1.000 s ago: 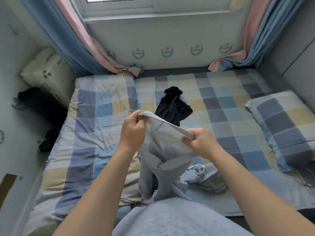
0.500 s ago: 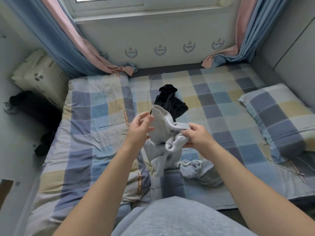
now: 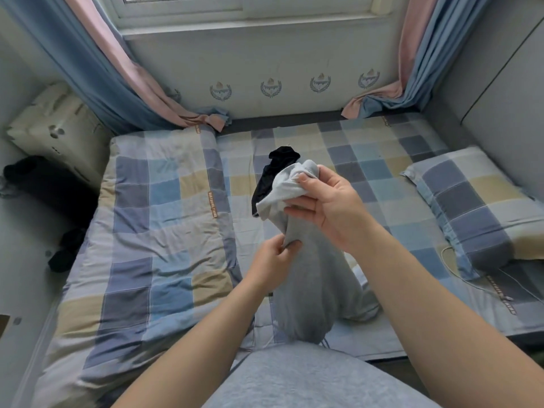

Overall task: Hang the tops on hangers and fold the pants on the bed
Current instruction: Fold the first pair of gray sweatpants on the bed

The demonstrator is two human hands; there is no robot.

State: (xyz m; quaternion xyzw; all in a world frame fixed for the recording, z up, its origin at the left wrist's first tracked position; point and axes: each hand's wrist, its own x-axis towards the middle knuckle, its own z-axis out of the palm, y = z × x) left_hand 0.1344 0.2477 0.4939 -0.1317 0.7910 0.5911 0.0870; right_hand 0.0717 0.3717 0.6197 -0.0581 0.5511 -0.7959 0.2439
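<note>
A light grey garment [image 3: 312, 287] hangs in the air above the checked bed [image 3: 164, 225]. My right hand [image 3: 326, 210] grips its bunched top end, where the paler inside shows. Lower down, my left hand [image 3: 273, 260] pinches a fold of the same garment. Its lower part droops to the bedding in front of me. A crumpled black garment [image 3: 273, 172] lies on the bed behind it, partly hidden by the grey cloth. No hanger is in view.
A checked pillow [image 3: 471, 207] lies at the right with a white cable [image 3: 459, 278] beside it. A cream box [image 3: 61, 134] and dark clothes [image 3: 44, 184] sit left of the bed. Curtains [image 3: 123, 78] hang at both far corners under the window.
My right hand has risen with the garment's top end. My left hand has dropped lower and now pinches the cloth further down. The garment hangs longer; the view has tilted slightly.
</note>
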